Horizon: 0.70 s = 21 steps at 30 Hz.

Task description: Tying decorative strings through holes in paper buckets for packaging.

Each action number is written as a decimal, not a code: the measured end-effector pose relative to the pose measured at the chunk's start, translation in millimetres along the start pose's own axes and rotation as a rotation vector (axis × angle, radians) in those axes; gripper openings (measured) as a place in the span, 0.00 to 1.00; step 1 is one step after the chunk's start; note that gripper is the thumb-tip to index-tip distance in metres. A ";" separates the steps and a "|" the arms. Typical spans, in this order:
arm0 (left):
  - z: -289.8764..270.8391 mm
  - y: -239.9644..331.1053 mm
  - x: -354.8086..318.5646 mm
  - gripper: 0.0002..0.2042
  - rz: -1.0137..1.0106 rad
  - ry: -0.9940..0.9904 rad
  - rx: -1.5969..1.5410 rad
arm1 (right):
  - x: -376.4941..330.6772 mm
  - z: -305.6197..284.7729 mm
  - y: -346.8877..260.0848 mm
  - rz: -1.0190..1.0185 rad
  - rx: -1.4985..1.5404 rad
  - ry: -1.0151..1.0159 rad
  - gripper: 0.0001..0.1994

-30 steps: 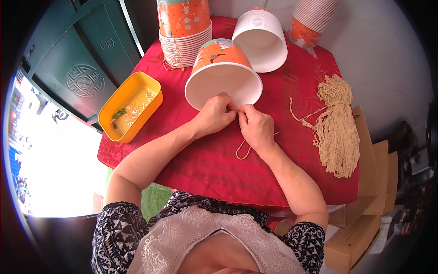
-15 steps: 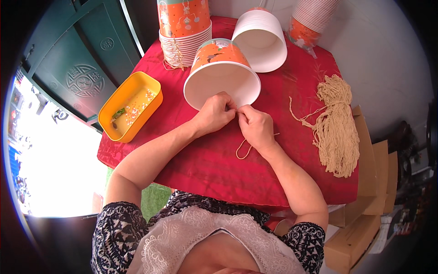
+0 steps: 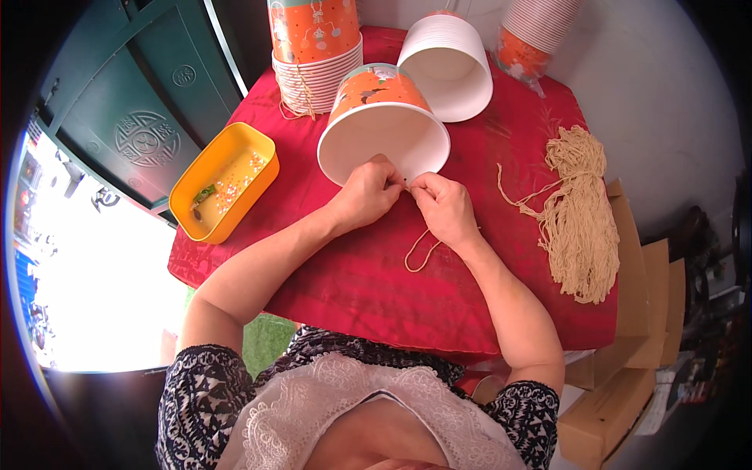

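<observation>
Both hands meet at the near rim of a white-lined paper bucket [image 3: 382, 139] with an orange printed outside. It lies tipped, its mouth toward me. My left hand [image 3: 366, 193] is closed in a pinch in front of the lower rim; what its fingertips hold is too small to make out. Close beside it, my right hand [image 3: 445, 205] pinches with thumb and forefinger. A thin beige twine [image 3: 417, 265] trails in a loop from under the right hand onto the table. A tiny dark spot shows between the two sets of fingertips.
A yellow tray [image 3: 269, 168] with small pale and reddish bits stands left on the red tablecloth [image 3: 368, 290]. Stacked paper buckets [image 3: 317, 78] and a tipped white stack [image 3: 446, 74] stand behind. A beige twine bundle [image 3: 581, 223] lies right, near cardboard boxes [image 3: 627, 392].
My right hand has shifted slightly right and up, its fingertips a little apart from the left ones. The left hand stays nearly in place. The bucket has barely moved.
</observation>
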<state>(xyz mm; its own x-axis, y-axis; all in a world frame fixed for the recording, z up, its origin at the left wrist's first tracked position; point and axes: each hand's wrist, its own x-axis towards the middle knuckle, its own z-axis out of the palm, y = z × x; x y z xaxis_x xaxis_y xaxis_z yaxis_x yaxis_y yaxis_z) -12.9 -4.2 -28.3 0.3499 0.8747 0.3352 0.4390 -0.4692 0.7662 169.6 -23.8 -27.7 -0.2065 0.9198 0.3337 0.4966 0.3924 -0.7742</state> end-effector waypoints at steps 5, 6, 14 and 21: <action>0.7 2.2 -1.1 0.03 0.001 -0.013 -0.020 | -0.1 0.2 -1.9 0.038 -0.016 -0.001 0.06; 0.2 3.5 -1.7 0.03 0.000 -0.013 -0.019 | 0.2 0.5 -2.3 0.044 -0.020 0.002 0.07; 1.7 7.5 0.1 0.04 -0.009 -0.012 -0.023 | -0.9 4.5 -0.2 0.024 -0.057 0.037 0.06; 1.7 6.8 2.8 0.03 -0.033 0.030 -0.010 | -3.6 6.3 -0.6 -0.047 -0.045 0.098 0.05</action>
<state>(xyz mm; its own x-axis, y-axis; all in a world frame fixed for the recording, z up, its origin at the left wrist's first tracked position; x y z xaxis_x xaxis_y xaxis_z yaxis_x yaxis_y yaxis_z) -7.5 -5.1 -23.2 0.3105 0.8931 0.3255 0.4418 -0.4388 0.7825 164.7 -27.3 -31.8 -0.1480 0.8943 0.4223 0.5262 0.4328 -0.7320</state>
